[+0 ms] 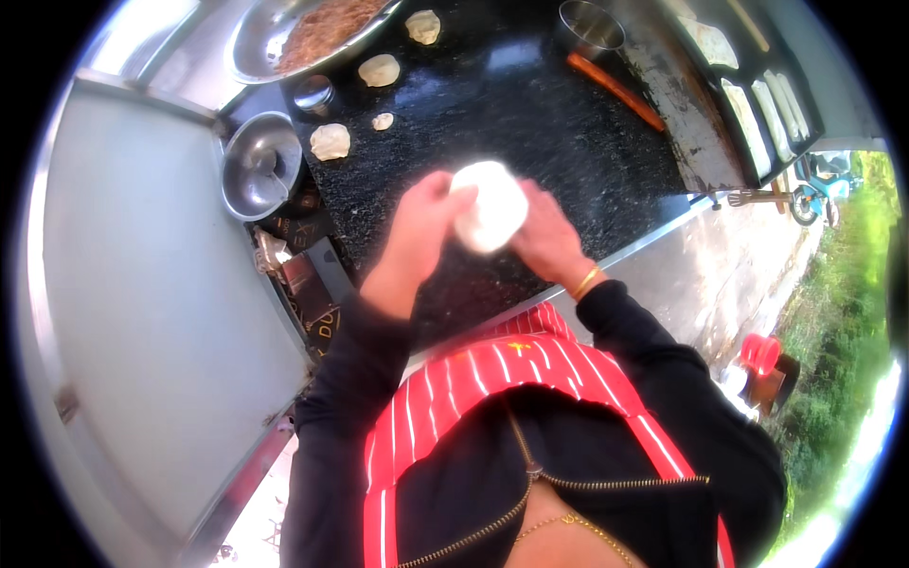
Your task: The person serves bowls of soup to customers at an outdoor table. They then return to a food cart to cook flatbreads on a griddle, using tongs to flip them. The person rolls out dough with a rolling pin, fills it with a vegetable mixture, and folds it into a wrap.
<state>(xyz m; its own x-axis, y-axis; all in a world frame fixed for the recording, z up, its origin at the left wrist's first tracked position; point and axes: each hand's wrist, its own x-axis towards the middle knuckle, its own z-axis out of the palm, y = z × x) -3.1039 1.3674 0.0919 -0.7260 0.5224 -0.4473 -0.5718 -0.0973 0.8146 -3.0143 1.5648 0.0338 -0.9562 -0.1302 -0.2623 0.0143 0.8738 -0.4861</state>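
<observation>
A pale, rounded piece of dough (490, 207) is held between both hands above a black stone worktop (469, 92). My left hand (432, 220) grips its left side, with the thumb over the front. Against its right side lies my right hand (548, 231), with a gold bracelet at the wrist; its fingers are partly hidden behind the dough. Flattened dough pieces lie on the worktop beyond my left hand: one (330, 142) is nearest, a small one (383, 121) is beside it, and two more (379, 70) (423, 27) are farther back.
A metal bowl of reddish-brown filling (245, 50) stands at the back left, near a lidded metal container (314, 94) and an empty-looking steel bowl (231, 170). An orange-brown rolling pin (614, 92) lies at the right by a metal pot (591, 28). Beyond is a black tray (774, 113) with pale dough strips.
</observation>
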